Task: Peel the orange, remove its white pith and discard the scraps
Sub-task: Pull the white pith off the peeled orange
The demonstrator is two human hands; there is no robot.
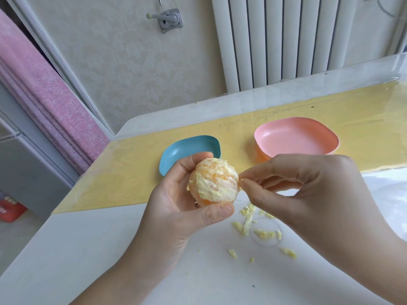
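Note:
My left hand (pixel 176 208) grips a peeled orange (pixel 213 180) above the table, thumb below it and fingers curled behind. Patchy white pith covers most of the fruit, with orange flesh showing through. My right hand (pixel 308 190) comes in from the right. Its thumb and forefinger pinch a small strip of pith (pixel 240 181) at the orange's right side. Several pale pith scraps (pixel 248 223) lie scattered on the white table under the hands.
A blue dish (pixel 174 155) sits on the yellow mat (pixel 123 172) just behind my left hand. A pink dish (pixel 295 137) stands to its right. A radiator and wall rise beyond the table's far edge; the table's left edge drops to the floor.

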